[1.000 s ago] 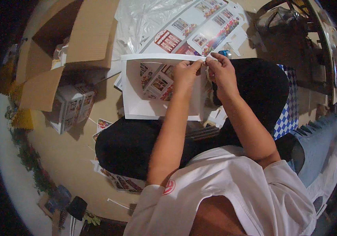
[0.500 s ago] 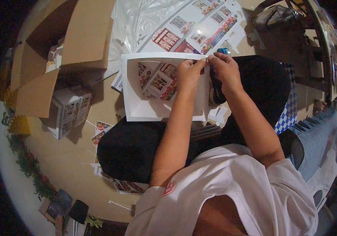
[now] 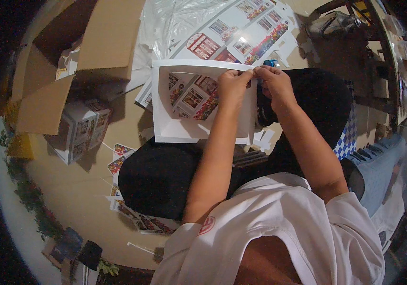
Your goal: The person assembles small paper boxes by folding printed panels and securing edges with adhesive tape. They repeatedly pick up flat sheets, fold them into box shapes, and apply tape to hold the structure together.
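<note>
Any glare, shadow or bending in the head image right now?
Head view: straight edges bow near the black rim; glare sits on the printed sheet; the cardboard box is dark inside; fingertip detail of the left hand and right hand, at the white box, is too small to read.

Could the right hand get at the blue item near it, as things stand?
Probably yes: the blue item shows just beyond the right hand, with nothing evident between them. However, its fingers are at the white box's corner and might have to leave it first.
</note>
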Motion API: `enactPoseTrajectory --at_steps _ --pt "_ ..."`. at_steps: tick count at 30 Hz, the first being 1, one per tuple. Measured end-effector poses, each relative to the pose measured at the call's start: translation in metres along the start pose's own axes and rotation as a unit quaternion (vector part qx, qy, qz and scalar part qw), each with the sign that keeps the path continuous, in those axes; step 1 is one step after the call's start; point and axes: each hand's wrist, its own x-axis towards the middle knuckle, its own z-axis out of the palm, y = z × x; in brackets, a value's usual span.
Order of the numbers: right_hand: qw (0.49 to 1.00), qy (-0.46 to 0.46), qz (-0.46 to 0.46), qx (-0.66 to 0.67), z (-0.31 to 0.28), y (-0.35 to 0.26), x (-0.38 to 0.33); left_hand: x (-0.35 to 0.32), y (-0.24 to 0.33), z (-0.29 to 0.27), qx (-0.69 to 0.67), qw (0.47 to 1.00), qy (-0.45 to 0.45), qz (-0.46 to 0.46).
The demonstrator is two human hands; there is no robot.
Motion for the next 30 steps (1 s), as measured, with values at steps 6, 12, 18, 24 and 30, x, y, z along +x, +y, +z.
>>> enactPoseTrajectory --at_steps 6,12,18,24,30 --pt "1.0 0.002 0.003 -0.025 0.004 -0.007 -0.003 -0.002 0.001 0.003 -0.011 1.0 0.02 0.001" --pt "0.992 -0.032 -0.014 -0.123 -0.008 -0.005 0.01 -0.005 0.006 0.005 -0.018 0.999 0.034 0.013" --pt "0.987 -0.053 -0.043 -0.144 -0.009 -0.007 0.009 -0.004 0.004 0.003 0.005 0.999 0.047 0.018" --pt "0.979 -0.071 -0.029 -0.191 -0.012 -0.004 0.01 -0.01 0.015 0.004 0.021 0.998 0.057 -0.003" --pt "0.976 -0.093 -0.037 -0.192 -0.018 0.011 0.004 -0.009 0.015 0.005 0.033 0.998 0.061 -0.001"
